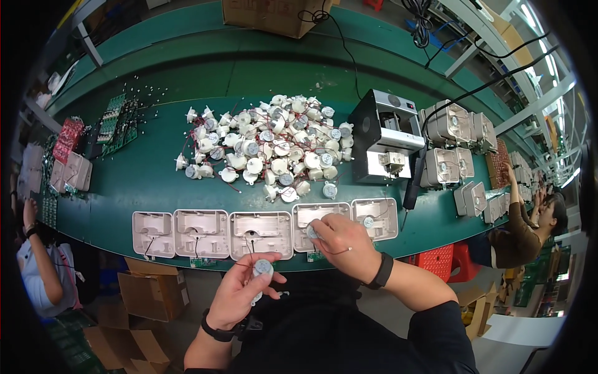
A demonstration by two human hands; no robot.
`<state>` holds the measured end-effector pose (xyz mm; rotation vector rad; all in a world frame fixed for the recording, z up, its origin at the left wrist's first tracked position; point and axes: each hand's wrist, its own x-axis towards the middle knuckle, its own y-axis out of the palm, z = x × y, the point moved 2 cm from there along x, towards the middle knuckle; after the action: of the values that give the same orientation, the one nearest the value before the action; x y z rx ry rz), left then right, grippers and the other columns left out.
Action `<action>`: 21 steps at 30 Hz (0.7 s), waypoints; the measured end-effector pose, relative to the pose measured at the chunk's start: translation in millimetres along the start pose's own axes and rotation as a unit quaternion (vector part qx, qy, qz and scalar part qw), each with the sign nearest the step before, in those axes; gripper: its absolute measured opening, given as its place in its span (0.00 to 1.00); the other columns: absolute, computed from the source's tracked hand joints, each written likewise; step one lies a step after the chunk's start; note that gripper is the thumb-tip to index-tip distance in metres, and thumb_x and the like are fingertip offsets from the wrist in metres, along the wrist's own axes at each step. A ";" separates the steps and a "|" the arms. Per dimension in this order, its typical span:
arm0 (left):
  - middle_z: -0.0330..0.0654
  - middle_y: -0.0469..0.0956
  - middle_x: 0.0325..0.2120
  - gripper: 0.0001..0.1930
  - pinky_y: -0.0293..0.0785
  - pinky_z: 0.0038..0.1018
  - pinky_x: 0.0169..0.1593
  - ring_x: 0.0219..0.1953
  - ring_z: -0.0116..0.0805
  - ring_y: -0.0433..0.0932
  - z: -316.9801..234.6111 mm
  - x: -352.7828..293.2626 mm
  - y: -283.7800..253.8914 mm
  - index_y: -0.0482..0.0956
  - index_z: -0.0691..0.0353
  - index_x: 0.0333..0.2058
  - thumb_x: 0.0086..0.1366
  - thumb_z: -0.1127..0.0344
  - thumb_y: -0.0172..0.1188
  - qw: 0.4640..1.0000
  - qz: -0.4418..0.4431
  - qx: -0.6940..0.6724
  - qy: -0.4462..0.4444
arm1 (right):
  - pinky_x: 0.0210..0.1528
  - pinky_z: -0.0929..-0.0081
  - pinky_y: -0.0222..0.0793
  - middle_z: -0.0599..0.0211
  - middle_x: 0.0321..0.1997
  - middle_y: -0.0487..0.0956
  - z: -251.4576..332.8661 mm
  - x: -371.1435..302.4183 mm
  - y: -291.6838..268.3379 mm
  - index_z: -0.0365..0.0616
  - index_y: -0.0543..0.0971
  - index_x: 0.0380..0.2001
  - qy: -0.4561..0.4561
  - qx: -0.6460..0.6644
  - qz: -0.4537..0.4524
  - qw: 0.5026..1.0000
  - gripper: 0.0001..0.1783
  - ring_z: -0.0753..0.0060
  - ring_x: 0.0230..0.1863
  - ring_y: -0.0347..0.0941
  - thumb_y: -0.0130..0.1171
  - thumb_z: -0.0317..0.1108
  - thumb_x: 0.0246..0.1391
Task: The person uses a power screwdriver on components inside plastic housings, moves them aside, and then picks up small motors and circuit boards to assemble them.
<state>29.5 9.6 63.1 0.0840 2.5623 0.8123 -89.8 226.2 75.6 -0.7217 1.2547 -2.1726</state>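
Note:
My left hand [238,292], below the table's front edge, pinches a small round white buzzer [263,267] with a grey face and thin wires. My right hand [350,244] reaches over the fourth housing in a row and has its fingers on another round buzzer [313,230]; a thin red lead with a white plug [349,249] hangs out beside that hand. Open pale plastic housings stand side by side: the leftmost housing [153,234], the second housing [201,233], the middle housing [260,249], the fourth housing [302,213] and the rightmost housing [389,219], where a buzzer [368,222] sits inside.
A large heap of white buzzers [274,149] with red wires lies beyond the row. Right of it stands a black and silver machine [389,137], with a black corded tool [414,187] beside it. Stacked housings [445,159] and a co-worker [520,234] are farther right. Green circuit boards [115,124] lie left.

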 end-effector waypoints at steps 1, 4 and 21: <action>0.46 0.75 0.47 0.18 0.82 0.27 0.40 0.45 0.35 0.79 4.7 -0.4 -5.0 0.66 0.65 0.56 0.69 0.74 0.55 1.000 0.014 0.026 0.009 | 0.31 0.61 0.72 0.61 0.32 0.75 0.6 1.3 1.2 0.43 0.77 0.38 0.004 -0.010 0.003 1.000 0.14 0.54 0.32 0.75 0.68 0.29 0.46; 0.46 0.75 0.47 0.19 0.82 0.27 0.40 0.45 0.34 0.78 8.5 -1.7 -6.0 0.68 0.66 0.57 0.69 0.74 0.56 0.999 0.025 0.042 0.024 | 0.31 0.60 0.71 0.61 0.31 0.74 0.6 4.1 4.9 0.43 0.75 0.35 0.007 -0.030 0.014 0.999 0.13 0.53 0.32 0.75 0.67 0.30 0.47; 0.48 0.72 0.54 0.23 0.81 0.25 0.41 0.46 0.32 0.77 5.1 -10.1 1.7 0.66 0.69 0.61 0.68 0.78 0.53 0.984 0.057 0.150 0.079 | 0.31 0.65 0.73 0.63 0.32 0.77 10.4 -16.3 -26.9 0.44 0.78 0.36 0.039 -0.067 0.025 0.997 0.10 0.60 0.34 0.78 0.66 0.29 0.49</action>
<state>40.7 11.8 64.4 0.2729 2.8356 0.4822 -75.7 242.5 100.8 -0.6580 1.4539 -2.1102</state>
